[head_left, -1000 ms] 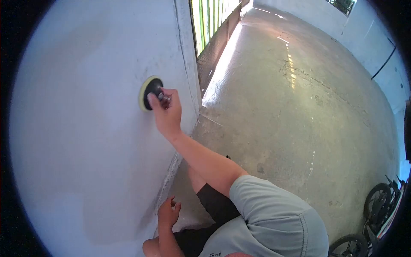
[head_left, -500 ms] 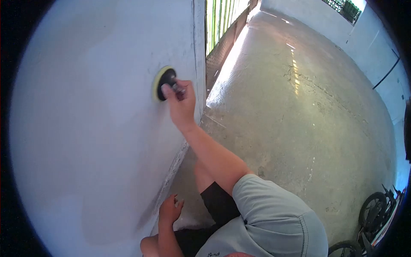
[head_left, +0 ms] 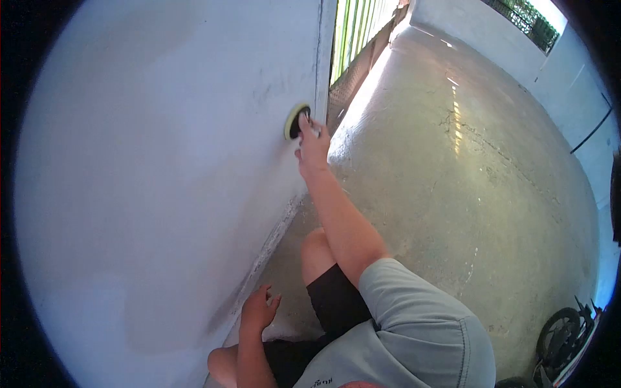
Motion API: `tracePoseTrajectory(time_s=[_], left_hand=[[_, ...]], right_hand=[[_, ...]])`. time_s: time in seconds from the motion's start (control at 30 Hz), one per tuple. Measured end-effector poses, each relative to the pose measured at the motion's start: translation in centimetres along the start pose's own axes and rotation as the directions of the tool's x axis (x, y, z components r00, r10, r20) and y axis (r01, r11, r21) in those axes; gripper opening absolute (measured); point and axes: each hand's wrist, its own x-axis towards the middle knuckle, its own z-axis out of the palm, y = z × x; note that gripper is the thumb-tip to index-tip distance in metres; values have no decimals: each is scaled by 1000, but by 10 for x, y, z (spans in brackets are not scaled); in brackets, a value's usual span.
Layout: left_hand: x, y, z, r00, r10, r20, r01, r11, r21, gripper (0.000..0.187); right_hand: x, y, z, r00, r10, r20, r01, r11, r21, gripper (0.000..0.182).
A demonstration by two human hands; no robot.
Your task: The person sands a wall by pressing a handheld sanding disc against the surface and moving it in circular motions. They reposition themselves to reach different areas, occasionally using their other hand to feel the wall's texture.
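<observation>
My right hand [head_left: 314, 147] is closed on the short shaft behind a round sanding pad [head_left: 297, 122]. The pad has a black back and a pale yellow edge, and its face is pressed to the white wall [head_left: 162, 194], close to the wall's right-hand edge. Dark smudges show on the wall just above it. Low in the view, my left hand [head_left: 260, 310] hangs over my bent leg near the foot of the wall. Its fingers are loosely curled and apart, and nothing is in them.
A barred gate [head_left: 362, 35] stands beyond the wall's edge, with bright light coming under it. The concrete floor [head_left: 414, 187] stretches off to the right, cracked in places. A wheeled vehicle [head_left: 561, 336], perhaps a bicycle, is at lower right.
My right hand and the sanding pad have moved right along the wall, toward its edge. The whole view has shifted slightly. My left hand stays near my leg.
</observation>
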Motion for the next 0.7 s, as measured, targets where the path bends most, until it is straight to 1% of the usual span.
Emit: tracePoseTrajectory(time_s=[0.03,0.1,0.13,0.17,0.2,0.23,0.27,0.3,0.33,0.37,0.4,0.43,0.5,0.53,0.57,0.63,0.67,0.7], left_hand=[[1,-1,1,1000,-8,15,8,1000,15,48],[4,-3,2,999,-24,25,23,1000,17,48],[5,-2,2,998,-42,36,41,999,23,49],[6,0,2,998,-44,36,43,999,21,49],[7,5,-1,999,-40,36,39,999,34,50],[7,8,-2,999,-36,33,34,998,49,50],[6,9,-2,999,-37,32,35,998,51,50],[5,11,-2,1000,-10,24,9,999,42,50],[4,11,-2,1000,17,16,-18,999,30,50],[4,10,-1,1000,17,14,-17,999,30,50],[3,9,0,1000,5,27,-6,999,41,49],[4,8,0,999,-7,40,5,999,51,48],[5,6,0,999,-10,38,8,998,55,48],[6,5,1,999,-11,35,9,998,59,48],[6,7,0,999,-11,40,9,998,58,48],[6,12,-4,999,-26,34,24,998,55,48],[4,14,-5,999,-25,30,24,998,54,48],[2,16,-7,1000,-18,19,17,999,40,49]], right_hand=[[-7,2,2,1000,-3,4,3,1000,-2,45],[-25,11,9,997,-70,29,70,997,21,47],[-34,14,19,964,-246,104,247,969,6,46],[-36,11,23,964,-244,105,245,970,4,46],[-34,11,26,877,-438,195,445,896,11,46],[-30,9,30,743,-607,280,623,781,39,46],[-16,15,28,733,-639,235,649,760,40,43],[-8,20,22,733,-639,234,648,760,43,43],[-2,19,15,875,-473,106,474,880,16,42],[3,20,9,961,-276,-27,276,961,16,41],[-3,18,8,974,-218,-69,216,976,-26,40],[-10,18,11,973,-219,-67,218,976,-26,40],[-32,20,22,952,-301,65,301,954,7,37],[-47,14,29,917,-360,170,357,933,49,34],[-46,13,29,918,-359,167,356,933,45,34],[-36,13,30,820,-508,264,487,861,145,31],[-25,11,25,882,-440,172,427,898,106,33],[-14,13,15,881,-440,174,427,898,109,33]])
